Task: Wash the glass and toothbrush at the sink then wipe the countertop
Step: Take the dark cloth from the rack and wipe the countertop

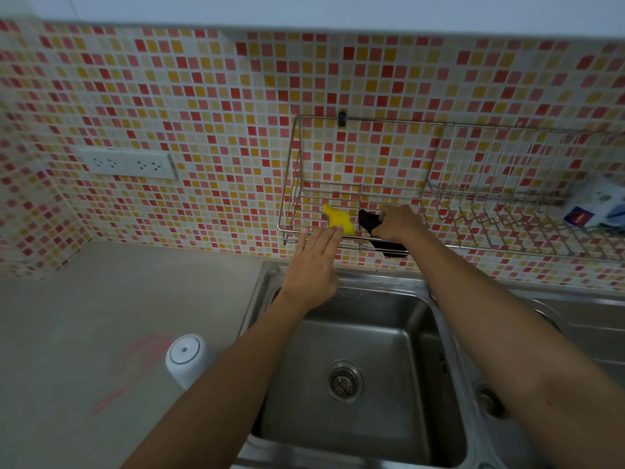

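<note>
Right hand point(395, 225) around black cloth point(389, 248) on rack point(341, 192)

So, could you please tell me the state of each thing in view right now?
Left hand: open, fingers straight, at the sponge.
Right hand: gripping the black cloth.
Sponge: lying in the wire rack.
Black cloth: hanging partly out of the rack.
Sink: empty, strainer in drain.
White cup: upside down on countertop.

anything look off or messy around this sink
Yes: pink streaks smear the countertop left of the sink, beside a white cup standing upside down. On the wall rack, a black cloth droops below the front rail where the right hand grips it.
</note>
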### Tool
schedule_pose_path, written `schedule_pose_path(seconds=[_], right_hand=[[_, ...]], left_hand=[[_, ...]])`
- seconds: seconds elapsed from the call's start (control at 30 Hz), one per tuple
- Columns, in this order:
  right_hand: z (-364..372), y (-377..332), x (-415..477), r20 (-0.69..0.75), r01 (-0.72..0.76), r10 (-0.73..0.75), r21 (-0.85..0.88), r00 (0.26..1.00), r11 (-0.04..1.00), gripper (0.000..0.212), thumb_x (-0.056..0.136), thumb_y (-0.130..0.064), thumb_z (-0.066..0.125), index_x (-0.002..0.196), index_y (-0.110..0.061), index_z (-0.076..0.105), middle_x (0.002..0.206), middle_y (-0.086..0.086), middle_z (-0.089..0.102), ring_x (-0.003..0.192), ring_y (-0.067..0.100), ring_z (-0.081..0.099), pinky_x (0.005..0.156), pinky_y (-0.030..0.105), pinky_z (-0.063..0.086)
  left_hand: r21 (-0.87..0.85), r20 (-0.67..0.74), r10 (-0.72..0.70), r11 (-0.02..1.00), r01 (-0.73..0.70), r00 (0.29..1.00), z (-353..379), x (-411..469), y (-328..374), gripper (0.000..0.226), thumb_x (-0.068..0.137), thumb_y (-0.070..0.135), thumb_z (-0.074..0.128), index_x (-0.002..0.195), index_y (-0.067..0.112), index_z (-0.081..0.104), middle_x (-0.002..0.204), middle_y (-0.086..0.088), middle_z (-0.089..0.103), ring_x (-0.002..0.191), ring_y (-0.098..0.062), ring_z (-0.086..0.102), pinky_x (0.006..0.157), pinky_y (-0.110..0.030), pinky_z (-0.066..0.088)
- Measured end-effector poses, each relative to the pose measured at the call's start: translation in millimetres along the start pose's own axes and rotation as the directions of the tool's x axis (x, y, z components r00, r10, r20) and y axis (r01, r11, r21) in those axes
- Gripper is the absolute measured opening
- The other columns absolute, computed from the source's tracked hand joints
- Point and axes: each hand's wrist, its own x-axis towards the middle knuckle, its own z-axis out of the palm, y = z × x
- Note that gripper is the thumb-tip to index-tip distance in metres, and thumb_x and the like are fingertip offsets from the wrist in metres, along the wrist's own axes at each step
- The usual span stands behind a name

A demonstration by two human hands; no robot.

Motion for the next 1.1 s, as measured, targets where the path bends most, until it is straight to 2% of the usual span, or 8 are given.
schedule_pose_path(seconds=[0.1,0.27,0.4,0.6,0.73,0.93,1.03,1.1], right_hand=[[3.8,1.5,-0.2,-0.072,0.021,-0.016,0.076,0.997,0.997,0.035,0.090,-0.024,0.058,0.122,-0.011,0.054,0.123,0.018,0.053,0.110,0.033,0.053,0.086,0.041,0.049],[10.9,5.2,1.3,-0.202,0.035,0.011,0.224,0.979,0.974,0.029,0.091,-0.021,0.054,0.116,-0.007,0.055,0.114,0.020,0.056,0.094,0.034,0.058,0.068,0.035,0.046],[15.5,7.0,-0.8,-0.323,0.058,0.050,0.317,0.945,0.947,0.028,0.093,-0.021,0.051,0.118,-0.008,0.051,0.118,0.021,0.050,0.098,0.039,0.056,0.081,0.042,0.050],[13.3,7.1,-6.7,-0.451,0.158,0.036,0.385,0.892,0.909,0.024,0.095,-0.016,0.048,0.117,-0.008,0.050,0.120,0.022,0.048,0.094,0.037,0.056,0.077,0.037,0.047],[10.3,7.1,-13.2,-0.519,0.224,0.066,0.476,0.852,0.850,0.023,0.095,-0.015,0.046,0.117,-0.009,0.049,0.120,0.021,0.052,0.093,0.036,0.058,0.071,0.034,0.045],[4.0,-7.8,-68.6,-0.656,0.502,0.144,0.683,0.741,0.530,0.024,0.084,-0.007,0.048,0.107,-0.009,0.054,0.105,0.009,0.059,0.094,0.021,0.057,0.079,0.024,0.047],[30.9,-32.4,-125.3,-0.669,0.586,0.081,0.698,0.739,0.412,0.025,0.081,-0.007,0.050,0.105,-0.014,0.051,0.098,0.005,0.055,0.085,0.012,0.054,0.072,0.014,0.044],[71.8,-50.9,-154.9,-0.594,0.549,0.029,0.760,0.804,0.347,0.027,0.078,-0.008,0.049,0.103,-0.017,0.049,0.092,0.003,0.055,0.077,0.001,0.053,0.068,0.010,0.043]], left_hand=[[-0.014,0.006,-0.008,1.000,0.008,1.000,0.1,-0.1,0.5,0.079,0.086,0.020,0.057,0.153,0.015,0.016,0.158,-0.003,0.025,0.147,-0.021,0.017,0.122,-0.041,-0.006],[-0.034,0.009,-0.017,0.999,0.018,1.000,-2.7,-0.9,3.2,0.081,0.085,0.019,0.058,0.153,0.016,0.015,0.158,-0.003,0.023,0.147,-0.021,0.016,0.119,-0.039,-0.010],[-0.043,0.011,-0.019,0.999,0.019,1.000,-3.6,-1.5,4.1,0.081,0.085,0.018,0.060,0.153,0.016,0.016,0.158,-0.003,0.024,0.147,-0.021,0.016,0.118,-0.038,-0.011],[-0.021,0.056,-0.033,0.999,0.034,0.998,-8.9,-6.3,8.3,0.083,0.086,0.017,0.058,0.154,0.015,0.010,0.161,-0.003,0.014,0.149,-0.020,0.006,0.116,-0.035,-0.014],[0.044,0.096,-0.077,0.996,0.073,0.992,-15.0,-11.2,15.5,0.080,0.090,0.018,0.051,0.154,0.013,0.003,0.163,-0.004,0.003,0.150,-0.018,-0.003,0.117,-0.044,-0.015],[-0.082,0.004,-0.219,0.972,0.219,0.976,-5.1,-97.2,-17.2,0.076,0.093,0.031,0.050,0.154,0.017,0.007,0.163,-0.001,0.003,0.150,-0.017,0.000,0.121,-0.052,0.002],[-0.026,-0.050,-0.456,0.890,0.456,0.888,11.0,-160.8,-61.9,0.077,0.093,0.053,0.044,0.154,0.023,0.010,0.162,-0.001,-0.005,0.150,-0.019,-0.006,0.118,-0.054,-0.005],[-0.048,-0.021,-0.608,0.794,0.606,0.794,13.4,-194.4,-86.1,0.090,0.085,0.067,0.045,0.154,0.022,0.010,0.162,-0.008,-0.006,0.149,-0.024,-0.003,0.113,-0.057,-0.002]])
